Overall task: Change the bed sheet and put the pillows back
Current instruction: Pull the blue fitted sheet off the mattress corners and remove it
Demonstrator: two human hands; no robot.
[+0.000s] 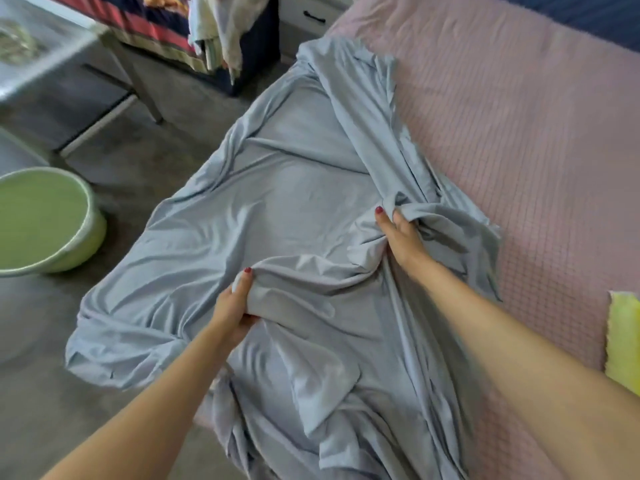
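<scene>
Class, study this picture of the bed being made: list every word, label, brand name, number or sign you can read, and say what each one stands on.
There is no readable text in this view.
The grey sheet, held by the left hand and the right hand, is plain.
The pink mattress cover shows only a grid pattern.
The green basin bears no label.
The striped cloth carries a pattern, no letters.

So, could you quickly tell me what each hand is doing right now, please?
Left hand: closed, holding a bunched fold of the grey sheet.
Right hand: closed, holding another gathered fold of the same sheet.
</scene>
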